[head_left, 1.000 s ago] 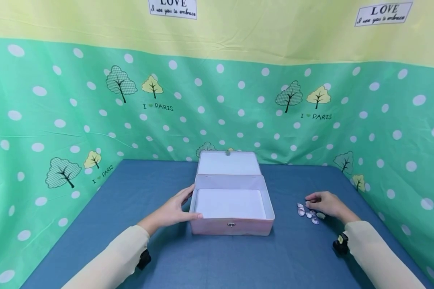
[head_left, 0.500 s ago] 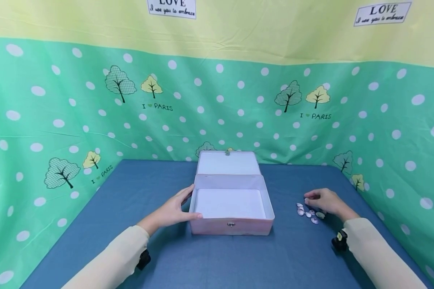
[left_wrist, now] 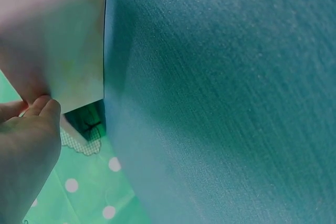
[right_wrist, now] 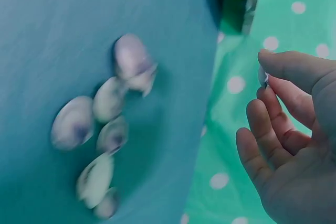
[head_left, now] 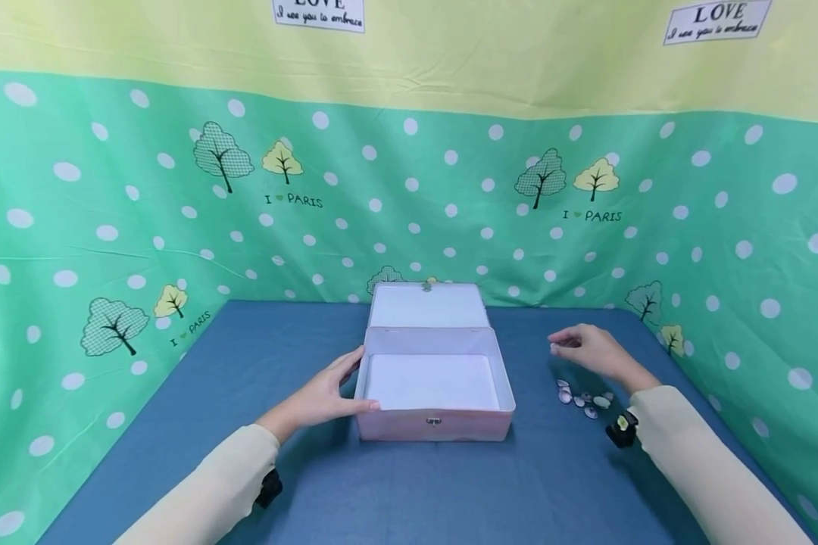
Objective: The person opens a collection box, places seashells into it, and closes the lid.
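Note:
A pink tin box (head_left: 436,426) with a white inside stands mid-table, its hinged lid (head_left: 426,305) raised at the back. The left hand (head_left: 323,395) holds the box at its left side, thumb over the front left rim and fingers along the left wall. In the left wrist view, the fingertips touch the outer wall. Above the table, right of the box, the right hand (head_left: 600,353) pinches a small seashell (right_wrist: 263,76) between thumb and index finger; the other fingers are loosely bent. Several pale purple and white seashells (right_wrist: 73,123) lie below that hand.
Blue cloth (head_left: 409,492) covers the table. A green and yellow printed curtain (head_left: 450,166) hangs close behind the table and along both sides. The lid leans back near the curtain.
The right hand has lifted a seashell from the group and moved up and to the left with it. The left hand and the box stay in place.

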Available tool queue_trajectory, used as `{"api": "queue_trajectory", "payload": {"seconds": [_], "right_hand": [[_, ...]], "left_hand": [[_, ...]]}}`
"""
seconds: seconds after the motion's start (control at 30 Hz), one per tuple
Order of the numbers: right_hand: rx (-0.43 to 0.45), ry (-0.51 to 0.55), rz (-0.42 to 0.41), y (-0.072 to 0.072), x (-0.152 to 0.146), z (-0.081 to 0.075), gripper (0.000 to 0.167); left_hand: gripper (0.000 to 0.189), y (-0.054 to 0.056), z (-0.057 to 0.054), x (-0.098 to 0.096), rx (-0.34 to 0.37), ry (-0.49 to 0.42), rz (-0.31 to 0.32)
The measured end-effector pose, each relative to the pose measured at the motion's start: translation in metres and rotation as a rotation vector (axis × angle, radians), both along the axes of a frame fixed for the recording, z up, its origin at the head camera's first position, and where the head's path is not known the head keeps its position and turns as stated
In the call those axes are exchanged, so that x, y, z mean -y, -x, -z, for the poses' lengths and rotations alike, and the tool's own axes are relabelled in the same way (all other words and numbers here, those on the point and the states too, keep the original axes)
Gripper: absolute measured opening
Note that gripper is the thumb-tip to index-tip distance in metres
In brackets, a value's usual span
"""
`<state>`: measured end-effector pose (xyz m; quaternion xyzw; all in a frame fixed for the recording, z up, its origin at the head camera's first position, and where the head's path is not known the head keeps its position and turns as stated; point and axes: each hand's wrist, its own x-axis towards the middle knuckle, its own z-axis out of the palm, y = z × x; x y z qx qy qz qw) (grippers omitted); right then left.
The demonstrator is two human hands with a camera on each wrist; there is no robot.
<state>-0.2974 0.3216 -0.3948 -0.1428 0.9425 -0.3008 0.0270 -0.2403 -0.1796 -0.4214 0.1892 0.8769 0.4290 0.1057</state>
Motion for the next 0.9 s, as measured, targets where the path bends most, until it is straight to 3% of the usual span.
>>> {"api": "queue_trajectory", "payload": {"seconds": [0.53,0.9], "right_hand": [[-0.079,0.083,-0.084,0.011,0.068,-0.04,0.033],[-0.139,0.099,-0.171,0.021,0.11,-0.054,0.029]], "left_hand": [[0.11,0.0,-0.001,0.0,0.013,-0.013,0.001],[0.111,0.0,-0.003,-0.001,0.007,-0.015,0.006]]}}
